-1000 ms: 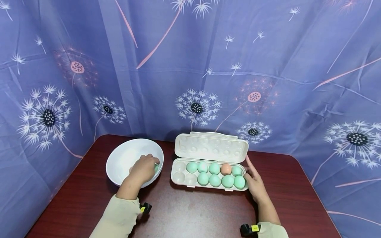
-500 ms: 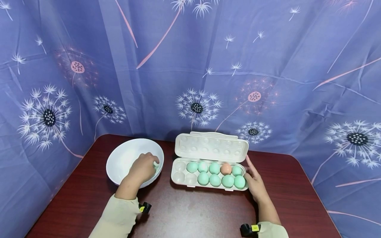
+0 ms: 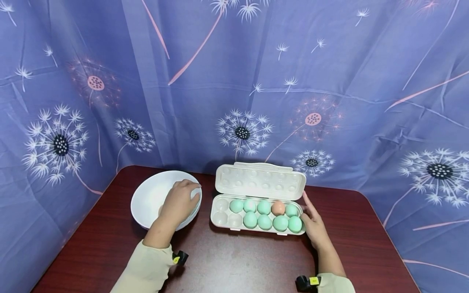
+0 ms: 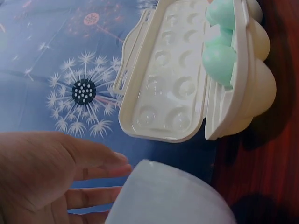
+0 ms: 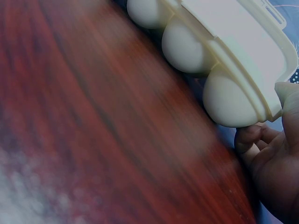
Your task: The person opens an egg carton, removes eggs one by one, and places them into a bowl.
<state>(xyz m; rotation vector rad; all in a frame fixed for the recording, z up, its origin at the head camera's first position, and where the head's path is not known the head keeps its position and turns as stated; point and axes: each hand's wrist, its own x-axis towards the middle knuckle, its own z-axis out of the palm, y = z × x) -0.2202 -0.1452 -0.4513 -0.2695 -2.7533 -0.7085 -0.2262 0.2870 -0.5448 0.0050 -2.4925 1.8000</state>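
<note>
My left hand is over the right side of a white bowl, fingertips right at its rim. In the left wrist view the thumb and fingers extend loosely beside the bowl's wall, with nothing seen between them. A sliver of a brownish round thing shows beside the hand in the bowl. My right hand grips the right end of a cream egg carton, thumb at its rim, fingers against an end cup. Inside sit several mint-green eggs and one orange-brown egg; the leftmost cups are bare.
The carton's lid leans back, raised, toward a blue dandelion-print cloth behind the table. Bowl and carton stand side by side on a dark red-brown wooden table, a narrow gap between them.
My left hand has risen toward the bowl's right rim, and its fingers have spread. The green egg seen at its fingertips is now out of sight. My right hand stays on the carton.
</note>
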